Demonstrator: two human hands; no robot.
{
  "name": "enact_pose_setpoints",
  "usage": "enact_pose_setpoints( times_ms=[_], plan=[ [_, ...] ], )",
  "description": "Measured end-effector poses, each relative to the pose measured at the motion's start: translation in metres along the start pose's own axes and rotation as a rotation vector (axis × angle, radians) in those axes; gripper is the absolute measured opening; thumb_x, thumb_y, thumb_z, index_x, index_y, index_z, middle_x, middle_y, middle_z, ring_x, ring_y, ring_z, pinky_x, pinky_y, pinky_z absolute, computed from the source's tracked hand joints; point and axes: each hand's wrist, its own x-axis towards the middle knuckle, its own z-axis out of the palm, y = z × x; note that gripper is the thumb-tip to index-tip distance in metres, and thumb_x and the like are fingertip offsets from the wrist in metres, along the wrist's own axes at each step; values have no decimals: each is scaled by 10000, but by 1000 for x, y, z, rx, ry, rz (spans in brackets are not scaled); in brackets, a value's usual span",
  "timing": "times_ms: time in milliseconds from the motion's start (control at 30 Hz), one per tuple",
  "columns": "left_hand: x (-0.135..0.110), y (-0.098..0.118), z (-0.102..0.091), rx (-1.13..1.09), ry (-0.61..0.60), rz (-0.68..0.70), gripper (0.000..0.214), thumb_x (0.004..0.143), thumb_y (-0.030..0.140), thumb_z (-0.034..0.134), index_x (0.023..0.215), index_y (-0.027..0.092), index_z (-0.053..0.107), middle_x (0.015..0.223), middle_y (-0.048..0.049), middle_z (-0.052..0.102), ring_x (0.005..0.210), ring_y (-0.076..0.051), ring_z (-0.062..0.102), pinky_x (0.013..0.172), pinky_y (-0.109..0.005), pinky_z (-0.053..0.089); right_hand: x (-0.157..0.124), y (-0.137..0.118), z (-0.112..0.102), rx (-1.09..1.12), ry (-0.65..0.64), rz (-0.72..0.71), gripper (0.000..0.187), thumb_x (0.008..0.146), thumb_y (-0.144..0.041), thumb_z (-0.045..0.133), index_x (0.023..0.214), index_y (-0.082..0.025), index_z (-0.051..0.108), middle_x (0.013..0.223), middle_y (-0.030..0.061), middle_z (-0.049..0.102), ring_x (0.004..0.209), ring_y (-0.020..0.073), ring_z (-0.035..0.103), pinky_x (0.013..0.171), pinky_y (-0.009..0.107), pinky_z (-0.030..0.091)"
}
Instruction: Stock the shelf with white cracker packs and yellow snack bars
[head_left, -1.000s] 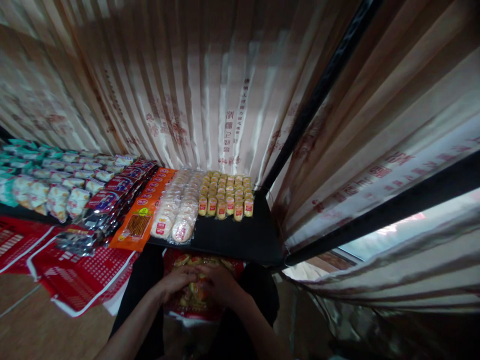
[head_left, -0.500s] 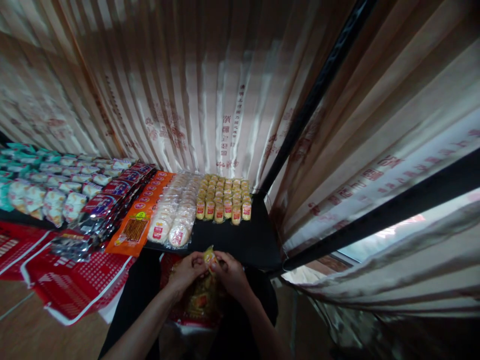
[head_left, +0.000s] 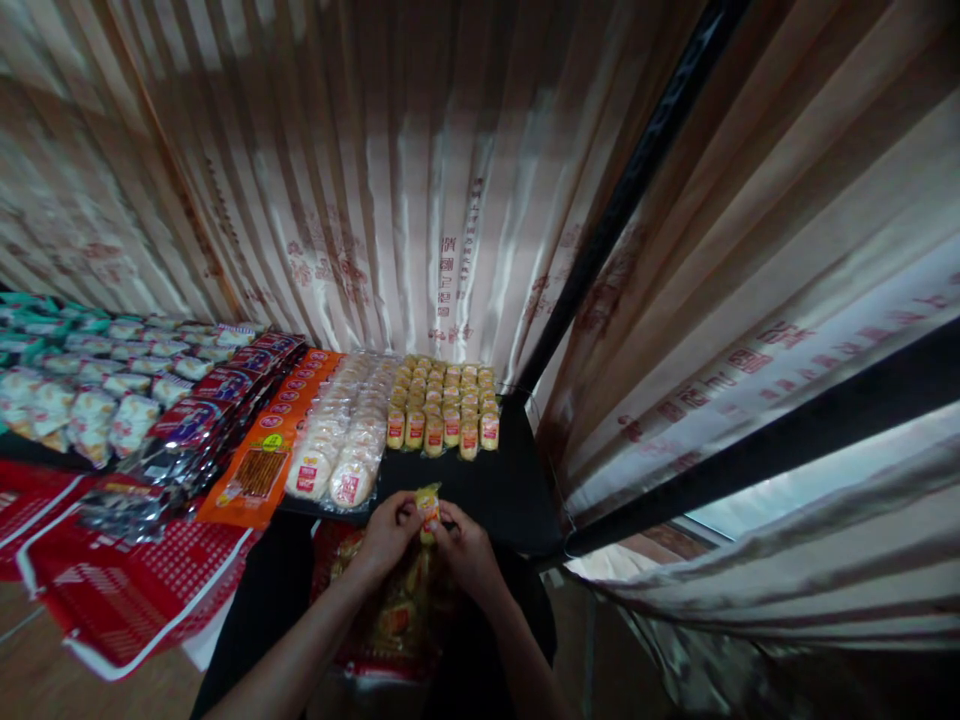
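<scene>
A small yellow snack packet with a red and white label is pinched upright between my two hands. My left hand grips its left side, and my right hand grips the right side, fingers closed. Below them, on my lap, lies a larger red and clear bag with more yellow-wrapped packets showing inside. Just beyond my hands, rows of similar yellow packets stand on the black table.
Left of the yellow rows lie round white wrapped crackers, orange packs of sticks, dark red packs and white packets. Red baskets sit below the table's front. A pleated curtain hangs behind, with a black bar across it.
My hands have raised the packet slightly, and its label now faces me more. The view has shifted a little, moving the table goods left and down.
</scene>
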Motion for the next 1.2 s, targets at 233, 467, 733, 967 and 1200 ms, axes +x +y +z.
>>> enact_pose_setpoints(
  times_ms=[233,467,733,967,1200],
  plan=[
    [7,-13,2,64,213,58,302,704,304,506,936,136,602,940,-97,656,850,-186,614,807,-325,477,24,8,19,71,35,58,378,754,-438,521,1018,-193,635,829,37,680,498,115,559,491,238,480],
    [7,-17,2,134,304,176,295,732,274,471,971,161,600,986,-94,630,937,-208,594,854,-378,481,53,8,40,117,28,47,366,773,-439,480,1017,-189,589,864,49,662,562,136,606,520,258,515],
    [14,-20,1,251,325,186,395,779,249,435,1142,150,557,1308,-133,477,1239,-239,422,1058,-435,322,79,10,68,89,87,11,395,804,-407,448,1105,-173,549,962,78,660,625,137,628,623,273,525],
    [19,-16,1,196,243,109,506,809,253,386,1290,108,451,1426,-129,370,1334,-219,308,1127,-402,204,93,14,81,29,167,29,440,799,-440,443,1139,-169,510,1012,89,654,617,132,619,615,270,507],
    [20,-17,1,92,199,78,563,828,345,408,1346,127,379,1422,-104,385,1320,-216,337,1112,-361,239,98,7,83,-24,226,76,388,768,-475,467,1030,-190,488,995,78,651,598,135,607,592,271,484]
  ],
)
